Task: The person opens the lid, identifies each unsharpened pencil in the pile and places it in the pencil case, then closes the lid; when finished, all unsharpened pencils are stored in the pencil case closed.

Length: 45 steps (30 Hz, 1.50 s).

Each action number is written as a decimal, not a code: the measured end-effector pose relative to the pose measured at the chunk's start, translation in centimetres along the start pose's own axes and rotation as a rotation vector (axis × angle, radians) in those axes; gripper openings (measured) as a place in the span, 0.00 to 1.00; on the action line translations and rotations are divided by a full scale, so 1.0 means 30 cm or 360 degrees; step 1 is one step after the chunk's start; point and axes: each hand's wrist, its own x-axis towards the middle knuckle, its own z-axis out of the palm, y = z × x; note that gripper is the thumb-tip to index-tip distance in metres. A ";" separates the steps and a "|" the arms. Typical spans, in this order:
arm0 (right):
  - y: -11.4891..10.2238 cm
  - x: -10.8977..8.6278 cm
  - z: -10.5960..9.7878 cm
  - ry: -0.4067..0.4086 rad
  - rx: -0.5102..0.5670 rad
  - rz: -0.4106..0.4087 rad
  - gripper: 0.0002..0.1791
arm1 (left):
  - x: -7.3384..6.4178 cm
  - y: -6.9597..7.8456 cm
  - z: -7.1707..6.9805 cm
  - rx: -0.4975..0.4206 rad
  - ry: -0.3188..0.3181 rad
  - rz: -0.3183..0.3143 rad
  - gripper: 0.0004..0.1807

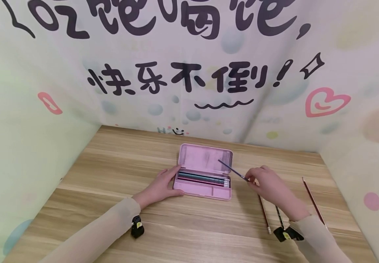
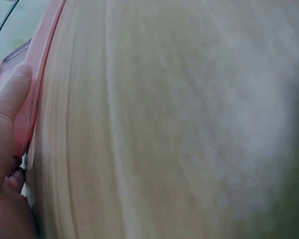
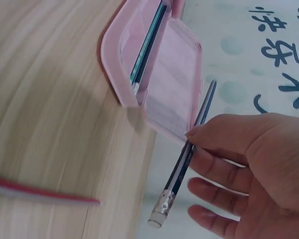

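A pink pencil case (image 1: 196,189) lies with its lid (image 1: 202,157) raised. Several pencils (image 1: 202,179) lie side by side in its back compartment, eraser ends to the right. My left hand (image 1: 158,186) grips the case's left end, thumb at the front edge and fingers toward the hinge. In the left wrist view the thumb (image 2: 12,94) lies against the case's wall. My right hand (image 1: 269,184) pinches a dark pencil (image 3: 187,149) between thumb and forefinger, right of the case. Its dark tip points up and left over the lid; the white eraser end sits below the fingers.
Right of the case, a red pencil (image 1: 264,213) and a dark patterned pencil (image 1: 279,215) lie under my right arm. Another red pencil (image 1: 313,200) is farther right. A printed cloth (image 1: 163,109) hangs behind the wooden table (image 1: 117,153) and along its sides.
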 end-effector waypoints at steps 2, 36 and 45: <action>-0.009 0.026 0.016 -0.0006 0.0005 -0.0052 0.07 | 0.001 -0.004 0.002 0.0003 -0.0002 -0.0002 0.55; -0.152 0.287 0.214 -0.0128 -0.0172 -0.0491 0.08 | 0.019 0.006 -0.011 -0.0005 0.0014 0.0059 0.55; -0.103 0.269 0.221 0.0009 -0.0032 -0.0478 0.05 | 0.002 0.002 -0.004 -0.0002 0.0037 0.0034 0.55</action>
